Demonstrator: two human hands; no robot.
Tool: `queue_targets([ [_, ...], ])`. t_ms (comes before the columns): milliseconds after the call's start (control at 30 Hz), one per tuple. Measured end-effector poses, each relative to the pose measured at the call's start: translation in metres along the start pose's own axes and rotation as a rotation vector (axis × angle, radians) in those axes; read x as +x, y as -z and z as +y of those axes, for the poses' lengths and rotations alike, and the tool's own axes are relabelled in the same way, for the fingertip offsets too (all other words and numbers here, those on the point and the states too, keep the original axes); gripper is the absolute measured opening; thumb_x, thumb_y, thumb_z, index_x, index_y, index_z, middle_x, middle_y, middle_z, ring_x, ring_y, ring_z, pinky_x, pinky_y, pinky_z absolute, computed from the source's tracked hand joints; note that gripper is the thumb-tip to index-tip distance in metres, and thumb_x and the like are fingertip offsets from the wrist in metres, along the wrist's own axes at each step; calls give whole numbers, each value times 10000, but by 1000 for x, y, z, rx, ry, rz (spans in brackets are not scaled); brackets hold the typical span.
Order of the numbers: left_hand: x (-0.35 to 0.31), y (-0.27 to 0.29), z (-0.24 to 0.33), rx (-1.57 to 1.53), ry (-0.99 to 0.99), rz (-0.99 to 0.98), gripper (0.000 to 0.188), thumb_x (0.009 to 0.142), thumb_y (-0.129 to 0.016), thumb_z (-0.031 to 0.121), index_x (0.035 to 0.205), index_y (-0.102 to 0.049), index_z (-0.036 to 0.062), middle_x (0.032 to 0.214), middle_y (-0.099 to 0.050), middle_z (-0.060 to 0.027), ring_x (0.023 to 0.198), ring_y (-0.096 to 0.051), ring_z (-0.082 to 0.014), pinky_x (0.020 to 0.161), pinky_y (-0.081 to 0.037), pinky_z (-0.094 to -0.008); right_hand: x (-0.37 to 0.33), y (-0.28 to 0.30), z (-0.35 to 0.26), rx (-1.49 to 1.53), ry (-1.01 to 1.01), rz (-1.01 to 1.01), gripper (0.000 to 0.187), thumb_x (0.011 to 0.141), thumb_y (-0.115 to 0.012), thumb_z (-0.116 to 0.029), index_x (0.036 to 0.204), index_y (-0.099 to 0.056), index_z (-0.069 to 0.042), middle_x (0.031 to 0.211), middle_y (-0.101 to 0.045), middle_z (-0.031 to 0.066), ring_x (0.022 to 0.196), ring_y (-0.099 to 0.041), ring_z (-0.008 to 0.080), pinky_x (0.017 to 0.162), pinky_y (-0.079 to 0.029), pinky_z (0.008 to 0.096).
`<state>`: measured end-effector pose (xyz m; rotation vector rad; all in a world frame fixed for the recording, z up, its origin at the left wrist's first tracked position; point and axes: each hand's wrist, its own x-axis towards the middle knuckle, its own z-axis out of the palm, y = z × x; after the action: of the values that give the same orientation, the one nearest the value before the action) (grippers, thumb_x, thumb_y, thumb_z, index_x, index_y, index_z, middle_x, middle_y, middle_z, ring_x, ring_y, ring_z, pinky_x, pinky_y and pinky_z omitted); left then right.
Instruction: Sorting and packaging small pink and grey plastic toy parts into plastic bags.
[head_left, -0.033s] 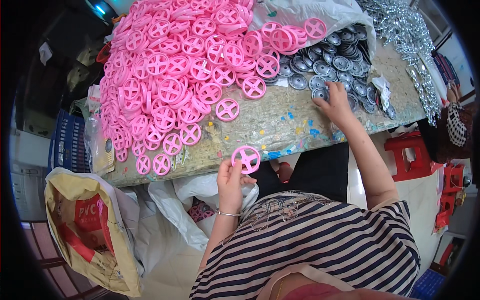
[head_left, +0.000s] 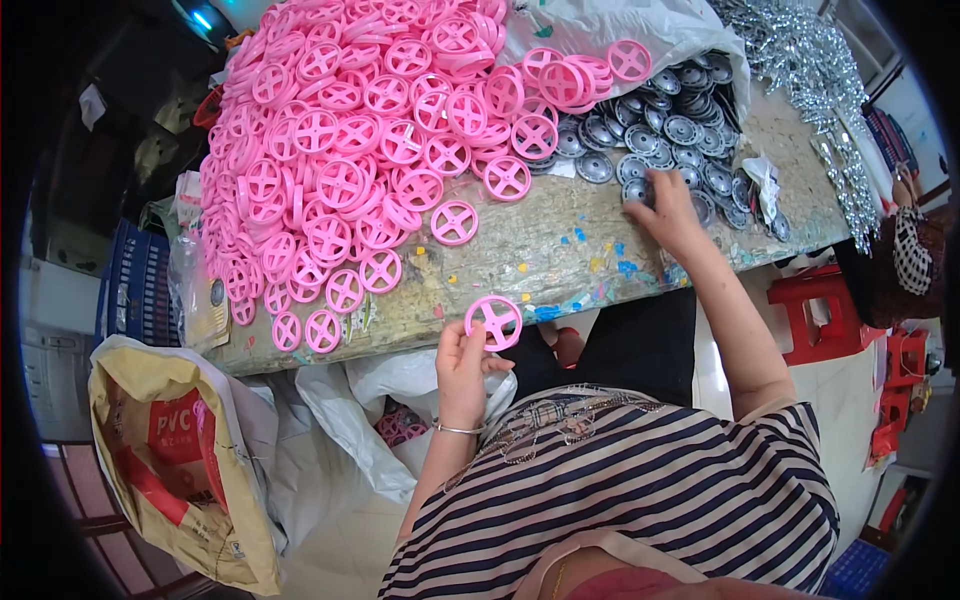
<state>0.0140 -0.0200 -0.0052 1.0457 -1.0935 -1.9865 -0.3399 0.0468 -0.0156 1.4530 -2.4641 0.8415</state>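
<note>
My left hand (head_left: 464, 372) pinches a pink plastic four-spoked wheel (head_left: 493, 323) by its rim, just off the table's near edge. At the near side of a pile of round grey plastic discs (head_left: 681, 130), my right hand (head_left: 672, 217) has thumb and fingertips closed on a single grey disc (head_left: 636, 190). Part of that disc is covered by the fingers. A big heap of matching pink wheels (head_left: 340, 180) fills the left and middle of the table, with a few lying loose at its near edge.
The worn wooden table (head_left: 490, 265) carries paint flecks. Silver tinsel-like strands (head_left: 800, 75) hang over its far right. An open yellow sack (head_left: 240, 520) stands at the lower left, beside white sacking (head_left: 340, 420). Red stools (head_left: 815, 315) and another person's patterned sleeve (head_left: 912, 255) are at the right.
My right hand has shifted very slightly toward me at the grey discs. The left hand, with the pink wheel, is almost unmoved.
</note>
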Motion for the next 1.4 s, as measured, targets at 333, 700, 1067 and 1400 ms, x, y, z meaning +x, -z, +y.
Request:
queue_targets([
  [333, -3, -5, 1, -35, 60, -87, 298, 955, -477, 67, 1238, -441, -19, 1135, -591, -146, 1005, -627, -212, 766, -583, -320, 1, 14, -54, 594, -297, -394, 348, 827, -666, -159, 1089, -488, -15, 915, -577, 81, 768, -563, 145, 695, -474, 270],
  [700, -8, -17, 4, -126, -86, -117, 378, 946, -490, 48, 1314, -416, 2, 1172, -571, -126, 1021, -612, -218, 852, -550, -351, -65, -13, -164, 688, 376, -217, 378, 875, -626, -120, 1245, -560, -79, 939, -603, 55, 663, -540, 79, 553, -462, 244],
  [1067, -6, -12, 0, -45, -117, -150, 364, 949, -482, 46, 1306, -446, -16, 1158, -570, -103, 1013, -600, -188, 838, -561, -343, -62, 2, -177, 1032, -373, -876, 188, 880, -641, -161, 1029, -603, -53, 704, -585, -19, 521, -489, 33, 436, -400, 192],
  [1400, -33, 59, -4, 198, -395, 291, 308, 977, -443, 110, 1242, -501, -35, 1128, -573, -67, 959, -557, -114, 836, -459, -255, -33, -30, -155, 869, -70, -535, 257, 887, -617, -182, 1090, -578, -29, 931, -582, 72, 768, -559, 142, 728, -474, 276],
])
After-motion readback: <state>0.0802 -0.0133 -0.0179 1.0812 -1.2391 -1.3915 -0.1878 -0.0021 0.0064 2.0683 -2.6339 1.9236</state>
